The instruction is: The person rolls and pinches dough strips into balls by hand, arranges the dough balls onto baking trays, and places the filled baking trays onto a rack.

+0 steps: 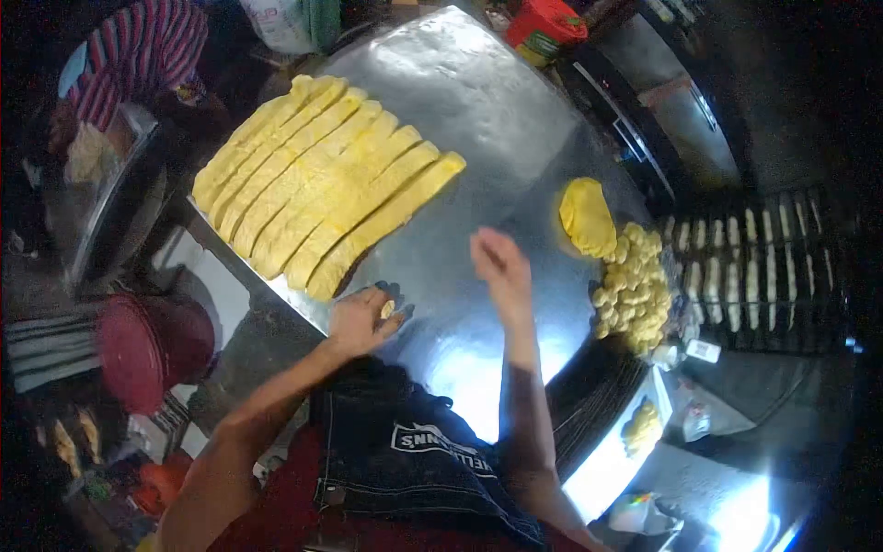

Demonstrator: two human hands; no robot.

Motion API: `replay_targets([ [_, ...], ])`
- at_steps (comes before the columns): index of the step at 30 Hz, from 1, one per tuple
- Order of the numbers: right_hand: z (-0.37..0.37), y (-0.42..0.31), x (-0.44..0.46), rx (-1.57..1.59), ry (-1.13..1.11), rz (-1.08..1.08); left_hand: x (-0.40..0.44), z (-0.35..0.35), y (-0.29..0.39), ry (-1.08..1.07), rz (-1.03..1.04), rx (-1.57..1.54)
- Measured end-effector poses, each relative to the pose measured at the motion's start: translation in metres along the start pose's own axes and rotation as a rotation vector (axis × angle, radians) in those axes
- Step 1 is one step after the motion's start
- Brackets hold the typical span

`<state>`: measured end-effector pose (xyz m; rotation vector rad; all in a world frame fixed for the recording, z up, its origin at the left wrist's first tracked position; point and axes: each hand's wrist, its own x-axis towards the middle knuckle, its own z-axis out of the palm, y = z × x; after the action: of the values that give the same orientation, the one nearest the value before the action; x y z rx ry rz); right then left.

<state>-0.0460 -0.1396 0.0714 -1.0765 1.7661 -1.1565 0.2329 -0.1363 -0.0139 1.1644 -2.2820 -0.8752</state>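
Note:
My left hand (pixel 357 324) is low over the near edge of the metal table, with a small piece of yellow dough (pixel 387 310) between thumb and fingers. Just beyond it lies a wide slab of yellow dough (pixel 322 179) cut into several long strips. The nearest strip (pixel 386 225) has a dark lower edge. My right hand (pixel 501 262) hangs above the middle of the table, apart from the dough. Its fingers are bent but smeared by motion, so whether they hold anything cannot be made out.
A yellow dough lump (pixel 587 218) and a heap of small dough pieces (pixel 635 290) sit at the metal table's (pixel 478 120) right edge. Racks of dough sticks (pixel 754 262) stand beyond. A dark red bucket (pixel 152 350) is at left. Another person in a striped shirt (pixel 147 55) is at upper left.

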Motion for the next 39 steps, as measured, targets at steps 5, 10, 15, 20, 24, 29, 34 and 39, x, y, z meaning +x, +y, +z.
replay_targets([
  [5, 0.055, 0.002, 0.187, -0.201, 0.013, -0.106, 0.001, 0.006, -0.014, 0.009, 0.016, -0.003],
  [10, 0.074, 0.049, 0.227, -0.094, -0.119, 0.08, 0.001, 0.002, -0.017, 0.041, -0.042, -0.06],
  [15, 0.054, 0.023, 0.134, -0.072, -0.264, 0.365, -0.001, 0.002, -0.014, -0.026, -0.067, 0.017],
  [20, 0.001, 0.053, -0.012, 0.049, -0.5, 0.219, -0.013, 0.001, -0.013, 0.1, 0.075, -0.033],
  [24, -0.067, 0.029, -0.125, 0.131, -0.77, 0.236, -0.05, -0.018, 0.006, 0.191, -0.011, -0.313],
  [29, -0.126, 0.139, -0.213, 0.072, -0.563, 0.115, -0.08, -0.031, 0.022, 0.4, -0.259, -0.271],
  [34, -0.087, 0.113, -0.266, -0.803, -0.083, -0.302, -0.042, -0.071, 0.018, 0.396, -0.128, 0.163],
  [39, -0.04, 0.17, -0.256, -1.025, -0.004, -0.526, -0.026, -0.062, -0.029, -0.073, 0.412, 0.429],
])
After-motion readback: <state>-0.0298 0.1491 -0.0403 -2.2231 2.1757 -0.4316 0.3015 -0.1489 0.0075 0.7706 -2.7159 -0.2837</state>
